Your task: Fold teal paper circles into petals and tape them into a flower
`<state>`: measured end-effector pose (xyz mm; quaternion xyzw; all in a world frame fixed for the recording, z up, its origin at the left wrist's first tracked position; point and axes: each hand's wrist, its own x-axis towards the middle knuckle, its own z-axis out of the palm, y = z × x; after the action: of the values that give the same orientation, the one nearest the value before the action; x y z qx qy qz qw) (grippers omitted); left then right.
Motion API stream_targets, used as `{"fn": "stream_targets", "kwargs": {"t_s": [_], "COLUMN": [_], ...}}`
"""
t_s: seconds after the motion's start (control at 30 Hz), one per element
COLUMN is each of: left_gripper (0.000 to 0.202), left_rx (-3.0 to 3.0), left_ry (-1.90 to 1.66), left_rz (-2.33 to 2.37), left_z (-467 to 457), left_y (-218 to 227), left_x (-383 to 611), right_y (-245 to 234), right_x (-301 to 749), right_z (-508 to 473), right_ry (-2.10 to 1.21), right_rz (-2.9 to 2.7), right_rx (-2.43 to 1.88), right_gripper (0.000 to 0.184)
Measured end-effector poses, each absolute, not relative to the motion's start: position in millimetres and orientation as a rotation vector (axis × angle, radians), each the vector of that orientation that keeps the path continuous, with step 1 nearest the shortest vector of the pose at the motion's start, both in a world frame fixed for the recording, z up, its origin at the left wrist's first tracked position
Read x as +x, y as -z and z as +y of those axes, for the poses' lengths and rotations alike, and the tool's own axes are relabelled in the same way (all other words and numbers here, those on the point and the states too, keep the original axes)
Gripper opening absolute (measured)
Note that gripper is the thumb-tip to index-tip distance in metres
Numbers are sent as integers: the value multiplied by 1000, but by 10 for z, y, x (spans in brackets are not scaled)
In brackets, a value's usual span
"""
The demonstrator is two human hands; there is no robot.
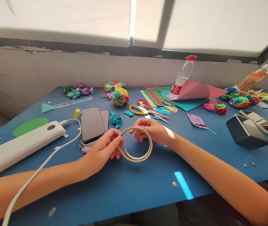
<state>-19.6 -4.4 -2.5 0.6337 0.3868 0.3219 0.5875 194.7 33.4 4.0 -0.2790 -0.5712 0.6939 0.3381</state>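
Note:
A narrow roll of tape (149, 153) is held up above the blue table, its ring facing me. My left hand (107, 144) is closed on the ring's left edge, thumb in front. Behind the ring's top right, my right hand (151, 130) has its fingers curled in a pinch. A thin loose strip inside the ring runs up to those fingertips; they partly hide its end. Just beyond the hands lie red and yellow-handled scissors (145, 110) with parted blades. A crumpled teal paper (115, 120) and a black phone (92, 124) are near my left hand.
A white power bank (23, 147) with a cable lies left; the cable crosses my left forearm. Coloured paper sheets (192, 104) and an upright bottle (181, 80) stand at the back. Paper flowers (119, 95) are scattered about. A black box (248, 131) sits right.

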Motion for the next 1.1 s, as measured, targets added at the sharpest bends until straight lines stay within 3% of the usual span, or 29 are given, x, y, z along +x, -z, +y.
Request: {"fn": "stream_targets", "kwargs": {"t_s": [1.1], "left_gripper": [22], "left_rx": [1558], "left_ry": [-642], "left_rz": [903], "left_z": [-40], "left_y": [30], "left_x": [-215], "right_y": [27], "right_x": [2161], "right_z": [534], "right_ry": [-1633], "right_rz": [-1500], "right_rx": [-910], "right_gripper": [20]}}
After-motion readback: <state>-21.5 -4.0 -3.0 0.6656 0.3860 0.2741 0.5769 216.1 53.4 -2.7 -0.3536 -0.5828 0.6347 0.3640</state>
